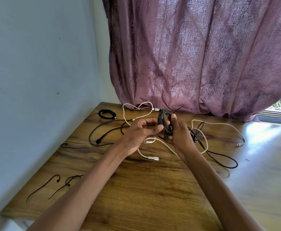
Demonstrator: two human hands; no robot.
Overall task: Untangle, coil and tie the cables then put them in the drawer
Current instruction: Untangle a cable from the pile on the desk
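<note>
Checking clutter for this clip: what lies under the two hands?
Under the left hand and right hand, white cables and black ones cross the table. How they tangle beneath is hidden.

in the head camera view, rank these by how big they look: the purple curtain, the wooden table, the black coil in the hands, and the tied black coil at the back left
Largest to smallest:
1. purple curtain
2. wooden table, though it is nearer the camera and cut off by the frame, so the top two are unsure
3. black coil in the hands
4. tied black coil, farther away
</note>
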